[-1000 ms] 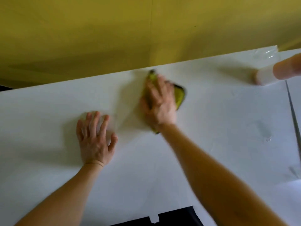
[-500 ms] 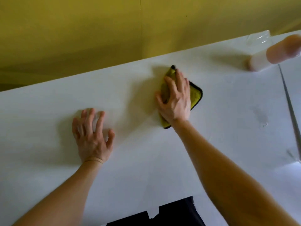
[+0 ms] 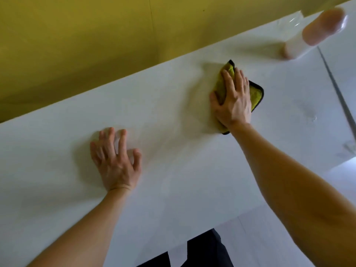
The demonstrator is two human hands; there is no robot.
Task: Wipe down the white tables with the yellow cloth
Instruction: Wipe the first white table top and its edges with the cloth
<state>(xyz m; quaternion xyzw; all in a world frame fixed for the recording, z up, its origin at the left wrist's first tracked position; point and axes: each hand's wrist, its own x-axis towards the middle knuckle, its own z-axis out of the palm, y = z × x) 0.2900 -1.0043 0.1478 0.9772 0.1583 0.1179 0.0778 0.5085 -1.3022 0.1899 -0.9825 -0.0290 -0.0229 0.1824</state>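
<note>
A yellow cloth (image 3: 255, 96) with a dark edge lies folded on the white table (image 3: 173, 116), near its far edge. My right hand (image 3: 233, 99) presses flat on the cloth, fingers straight and pointing away from me, covering most of it. My left hand (image 3: 115, 160) rests on the bare table to the left, fingers spread and slightly bent, holding nothing.
A pale bottle (image 3: 316, 33) with a pinkish top stands at the far right corner beside clear plastic wrap. A dark seam (image 3: 335, 87) separates this table from another white table on the right. A yellow wall runs behind the far edge. Dark clothing shows below.
My right hand has slid the cloth to the right along the far edge. My left hand has stayed planted on the table.
</note>
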